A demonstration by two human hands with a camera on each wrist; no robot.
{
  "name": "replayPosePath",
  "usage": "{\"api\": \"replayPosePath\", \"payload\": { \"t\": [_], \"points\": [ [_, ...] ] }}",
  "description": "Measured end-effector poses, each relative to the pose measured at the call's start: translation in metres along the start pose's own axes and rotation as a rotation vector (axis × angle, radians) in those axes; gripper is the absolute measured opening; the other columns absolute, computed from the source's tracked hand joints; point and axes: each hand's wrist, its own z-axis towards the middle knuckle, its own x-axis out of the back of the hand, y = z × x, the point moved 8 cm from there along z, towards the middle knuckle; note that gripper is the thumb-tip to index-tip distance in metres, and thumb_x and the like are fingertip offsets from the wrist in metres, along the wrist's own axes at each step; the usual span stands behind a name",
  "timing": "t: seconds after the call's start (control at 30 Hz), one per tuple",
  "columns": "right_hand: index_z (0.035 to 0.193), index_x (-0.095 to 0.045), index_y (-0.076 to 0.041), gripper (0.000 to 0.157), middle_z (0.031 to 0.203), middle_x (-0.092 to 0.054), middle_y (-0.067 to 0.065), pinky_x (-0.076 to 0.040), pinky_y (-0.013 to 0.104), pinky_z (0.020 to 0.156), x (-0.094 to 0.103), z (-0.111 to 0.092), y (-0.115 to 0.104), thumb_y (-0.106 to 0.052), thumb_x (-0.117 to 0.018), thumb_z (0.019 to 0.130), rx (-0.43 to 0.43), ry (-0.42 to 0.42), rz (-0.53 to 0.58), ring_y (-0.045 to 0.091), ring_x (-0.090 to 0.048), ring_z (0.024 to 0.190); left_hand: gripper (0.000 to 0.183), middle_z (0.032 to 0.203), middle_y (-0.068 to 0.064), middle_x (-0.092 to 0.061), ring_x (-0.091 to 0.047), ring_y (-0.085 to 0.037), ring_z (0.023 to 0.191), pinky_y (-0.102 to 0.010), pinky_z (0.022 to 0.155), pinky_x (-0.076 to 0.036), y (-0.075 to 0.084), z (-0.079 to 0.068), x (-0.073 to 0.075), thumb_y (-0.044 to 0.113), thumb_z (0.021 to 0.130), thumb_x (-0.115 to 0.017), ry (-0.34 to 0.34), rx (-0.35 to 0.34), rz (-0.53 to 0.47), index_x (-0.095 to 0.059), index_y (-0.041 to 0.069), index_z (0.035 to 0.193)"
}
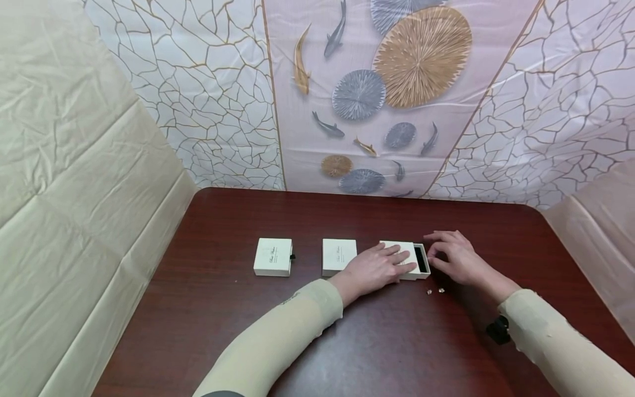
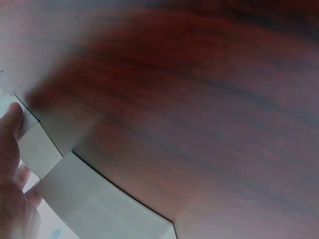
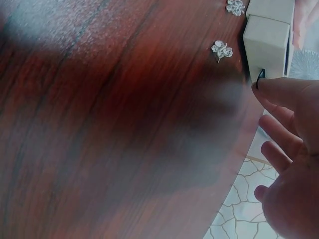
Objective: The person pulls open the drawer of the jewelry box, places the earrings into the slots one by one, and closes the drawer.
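Note:
My left hand (image 1: 372, 269) lies with fingers spread over the top of a white drawer box (image 1: 392, 243), pressing on its sleeve. The box's drawer (image 1: 426, 272) is partly out on the right, and a black lining shows inside. At that end, my right hand (image 1: 458, 258) has its thumb and index finger at a black ribbon tab (image 3: 260, 75) and pinches it. Its other fingers are loosely bent. Two small sparkling pieces of jewelry lie on the table in front of the box: a butterfly-shaped one (image 3: 222, 51) and another (image 3: 235, 7) beside it.
A second white box (image 1: 339, 255) stands just left of the left hand, which partly covers its corner. Farther left is a third white box (image 1: 273, 257) with a black tab on its right side. The dark wooden table (image 1: 347, 342) meets a patterned cloth (image 1: 317, 149) behind.

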Motion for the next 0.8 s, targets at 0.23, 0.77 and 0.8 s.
{"api": "replayPosePath", "payload": {
  "t": [0.23,0.77,0.8],
  "points": [
    [0.071,-0.063,-0.021,0.02,0.119,-0.062,0.02,-0.028,0.067,0.098,0.003,-0.002,0.002,-0.004,-0.074,0.075,0.018,0.018,-0.004,0.044,-0.046,0.12,0.05,0.147,0.004,-0.046,-0.041,-0.018,0.137,-0.038,0.107,-0.04,0.0,0.0,0.0,0.045,0.096,-0.053,0.009,-0.009,0.006,-0.045,0.035,0.144],
    [0.069,-0.062,-0.02,0.021,0.117,-0.063,0.019,-0.033,0.059,0.092,0.01,-0.01,0.009,-0.003,-0.074,0.072,0.027,0.046,-0.043,0.042,-0.048,0.117,0.05,0.149,0.003,-0.044,-0.039,-0.019,0.138,-0.039,0.108,-0.039,0.001,0.0,0.001,0.043,0.097,-0.051,-0.011,-0.012,0.02,-0.043,0.034,0.145],
    [0.069,-0.062,-0.02,0.021,0.117,-0.063,0.019,-0.033,0.058,0.092,0.011,-0.009,0.009,-0.003,-0.074,0.072,0.03,0.048,-0.045,0.042,-0.049,0.116,0.05,0.149,0.003,-0.044,-0.039,-0.018,0.138,-0.039,0.108,-0.04,0.001,-0.001,0.001,0.044,0.097,-0.051,-0.011,-0.011,0.022,-0.043,0.034,0.145]
  ]
}}
